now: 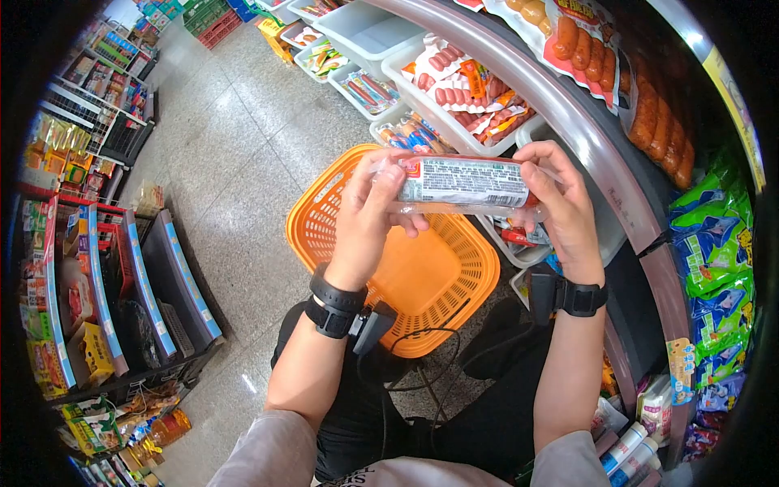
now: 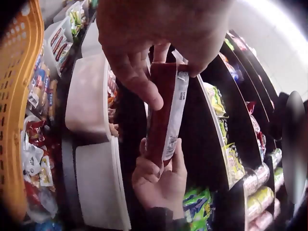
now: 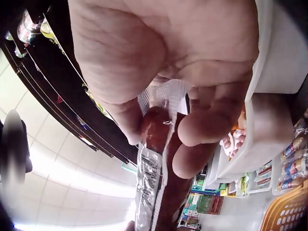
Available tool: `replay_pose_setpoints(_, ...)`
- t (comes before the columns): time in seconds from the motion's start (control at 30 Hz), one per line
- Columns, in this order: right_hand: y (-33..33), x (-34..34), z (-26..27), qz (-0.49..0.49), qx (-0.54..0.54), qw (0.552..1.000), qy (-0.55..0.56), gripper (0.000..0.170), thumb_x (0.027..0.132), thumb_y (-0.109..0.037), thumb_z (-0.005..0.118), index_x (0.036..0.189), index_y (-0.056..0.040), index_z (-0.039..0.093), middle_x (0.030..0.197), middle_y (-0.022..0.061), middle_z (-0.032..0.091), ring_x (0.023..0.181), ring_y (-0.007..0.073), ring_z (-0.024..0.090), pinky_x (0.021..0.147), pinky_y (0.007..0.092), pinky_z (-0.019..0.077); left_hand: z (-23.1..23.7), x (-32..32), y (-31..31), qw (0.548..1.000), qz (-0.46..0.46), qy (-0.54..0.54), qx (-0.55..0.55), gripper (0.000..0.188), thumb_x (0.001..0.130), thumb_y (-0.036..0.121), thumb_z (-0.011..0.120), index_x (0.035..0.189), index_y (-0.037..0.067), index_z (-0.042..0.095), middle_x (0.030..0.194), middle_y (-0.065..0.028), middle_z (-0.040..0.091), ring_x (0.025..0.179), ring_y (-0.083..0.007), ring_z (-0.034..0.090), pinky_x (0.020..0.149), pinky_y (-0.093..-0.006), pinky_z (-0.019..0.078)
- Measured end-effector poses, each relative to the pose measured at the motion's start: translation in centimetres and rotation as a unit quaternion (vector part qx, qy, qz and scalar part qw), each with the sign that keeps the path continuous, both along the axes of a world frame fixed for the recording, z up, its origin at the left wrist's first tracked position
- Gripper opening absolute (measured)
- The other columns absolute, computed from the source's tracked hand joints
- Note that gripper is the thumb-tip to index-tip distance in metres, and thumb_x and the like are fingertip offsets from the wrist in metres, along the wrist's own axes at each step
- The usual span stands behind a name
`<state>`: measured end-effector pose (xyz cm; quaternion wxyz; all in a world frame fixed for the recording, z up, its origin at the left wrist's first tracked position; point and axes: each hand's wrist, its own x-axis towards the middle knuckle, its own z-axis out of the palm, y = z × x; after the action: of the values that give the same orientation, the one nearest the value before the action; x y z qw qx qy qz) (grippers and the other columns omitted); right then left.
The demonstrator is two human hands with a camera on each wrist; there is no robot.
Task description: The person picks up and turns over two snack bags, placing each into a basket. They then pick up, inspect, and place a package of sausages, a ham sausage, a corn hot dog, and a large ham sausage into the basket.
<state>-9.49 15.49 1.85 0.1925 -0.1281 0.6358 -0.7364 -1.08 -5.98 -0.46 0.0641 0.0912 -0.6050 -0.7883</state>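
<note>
Level in front of me is a packaged sausage (image 1: pixel 462 180), sealed in clear plastic with a white printed label and barcode facing up. My left hand (image 1: pixel 365 217) grips its left end, thumb on top near the red logo. At the other end my right hand (image 1: pixel 565 204) pinches the wrapper between thumb and fingers. The left wrist view shows the dark red sausage (image 2: pixel 161 106) stretched between both hands. Seen from the right wrist, the textured plastic end of the pack (image 3: pixel 166 91) lies between thumb and fingers. Beneath, an orange basket (image 1: pixel 422 264) stands on the floor.
White bins (image 1: pixel 385 69) of packaged sausages and snacks line the shelf front ahead. A curved shelf rail (image 1: pixel 596 162) runs close by my right hand, with hanging sausage packs (image 1: pixel 580 49) above. Another shelf unit (image 1: pixel 122 284) stands left across the grey floor (image 1: pixel 235 154).
</note>
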Motion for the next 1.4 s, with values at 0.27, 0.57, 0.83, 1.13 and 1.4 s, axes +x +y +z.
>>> replay_pose_setpoints(0.27,-0.1,-0.1,-0.8,-0.005,0.030,0.999,0.039,0.018,0.094,-0.026,0.059,0.096,-0.0081,0.057,0.076,0.0013,0.061,0.053,0.0055,0.056,0.042,0.0160,0.0389,-0.5,-0.2,0.6,1.000,0.013,0.016,-0.023,0.042,0.098,0.039,0.038,0.121,0.004,0.044,0.097,-0.0134,0.060,0.061,-0.0181,0.062,0.046,-0.0236,0.0467)
replay_pose_setpoints(0.57,-0.7,0.1,-1.0,-0.024,0.053,0.992,0.109,0.021,0.097,-0.025,0.054,0.091,-0.0046,0.055,0.096,0.0061,0.061,0.059,0.0059,0.058,0.038,0.0172,0.0407,-1.0,-0.1,0.1,0.998,0.024,0.060,0.001,0.036,0.099,0.035,0.041,0.113,0.003,0.048,0.099,-0.0131,0.062,0.073,-0.0179,0.064,0.051,-0.0237,0.0511)
replay_pose_setpoints(0.83,-0.8,0.2,-1.0,-0.029,0.023,0.989,0.146,0.020,0.094,-0.026,0.060,0.092,-0.0061,0.057,0.098,0.0015,0.059,0.069,0.0038,0.058,0.044,0.0173,0.0497,-0.9,0.0,-0.3,0.996,0.028,0.081,0.038,0.032,0.098,0.033,0.046,0.106,0.002,0.049,0.101,-0.0151,0.062,0.084,-0.0175,0.064,0.067,-0.0302,0.0555)
replay_pose_setpoints(1.13,-1.0,0.0,-1.3,-0.026,0.017,0.985,0.169,0.020,0.094,-0.026,0.059,0.090,-0.0061,0.057,0.092,0.0012,0.060,0.064,0.0020,0.056,0.041,0.0146,0.0442,-1.5,-0.5,-0.4,0.993,0.032,0.110,0.021,0.031,0.098,0.036,0.046,0.093,0.006,0.045,0.101,-0.0185,0.063,0.094,-0.0215,0.063,0.085,-0.0343,0.0505)
replay_pose_setpoints(1.4,-1.1,0.2,-0.6,-0.078,0.049,0.993,0.075,0.022,0.095,-0.028,0.057,0.092,-0.0070,0.060,0.074,-0.0018,0.059,0.051,-0.0002,0.047,0.038,0.0153,0.0333,-1.1,-0.1,0.2,0.992,-0.013,0.079,0.099,0.046,0.098,0.046,0.040,0.112,0.004,0.048,0.104,-0.0174,0.061,0.087,-0.0239,0.063,0.074,-0.0353,0.0511)
